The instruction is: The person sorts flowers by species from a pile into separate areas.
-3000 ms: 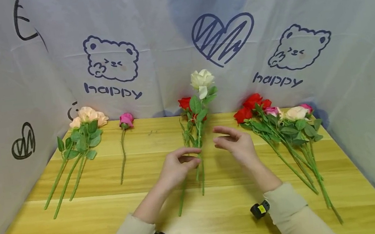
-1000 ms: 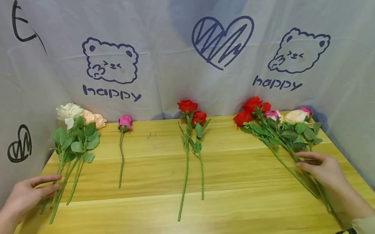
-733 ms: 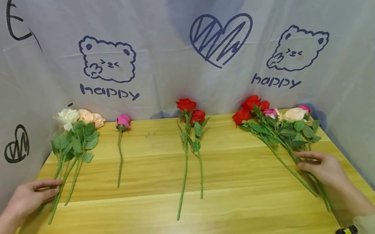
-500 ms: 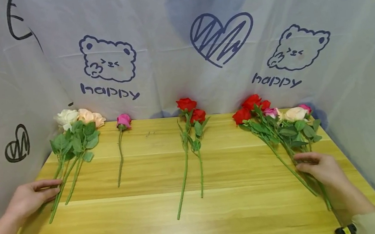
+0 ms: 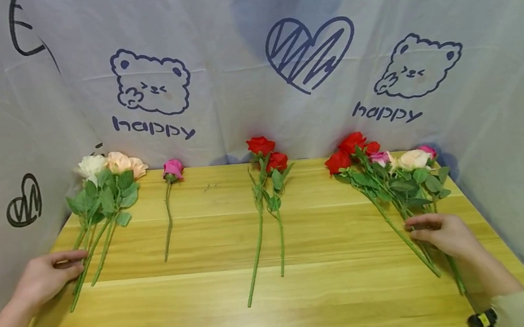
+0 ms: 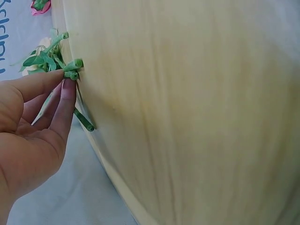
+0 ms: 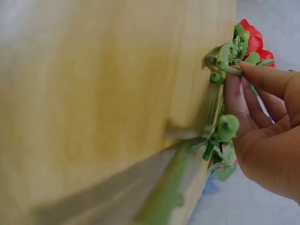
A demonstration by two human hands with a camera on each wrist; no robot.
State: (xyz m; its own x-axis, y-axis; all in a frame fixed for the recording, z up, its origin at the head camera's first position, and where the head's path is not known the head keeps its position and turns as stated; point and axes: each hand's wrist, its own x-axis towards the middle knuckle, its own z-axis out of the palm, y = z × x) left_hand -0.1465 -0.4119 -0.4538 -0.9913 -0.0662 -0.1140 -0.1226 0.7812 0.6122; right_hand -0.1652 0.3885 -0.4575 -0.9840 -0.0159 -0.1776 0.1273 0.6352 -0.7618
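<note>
Firstly, the reference point is the central pair of red roses (image 5: 258, 192), lying on a wooden table (image 5: 348, 305) with blooms toward the far edge and stems toward the person. Well to the left of that pair, the left hand (image 5: 45, 278) pinches a green stem (image 6: 70, 73) narrowly between thumb and fingertips. This hand is at the left bunch (image 5: 106, 199), which comprises a white rose (image 5: 92, 165) and peach roses (image 5: 118, 162) above green leaves; which bloom the pinched stem carries cannot be confirmed. Well to the right of the pair, the right hand (image 5: 447, 234) pinches a slender stalk (image 7: 234, 71) in a similarly narrow grip at the right bunch (image 5: 402, 184). Here red blooms (image 5: 351, 142) lie nearest the pair, with pink blooms (image 5: 380, 157) and a pale rose (image 5: 414, 159) farther right; the stalk's own bloom cannot be determined. Between the pair and the left bunch lies a single pink rose (image 5: 172, 169). Behind the pair hangs a pale cloth backdrop (image 5: 230, 102), bearing a drawn heart (image 5: 311, 54) above and to the pair's right.
</note>
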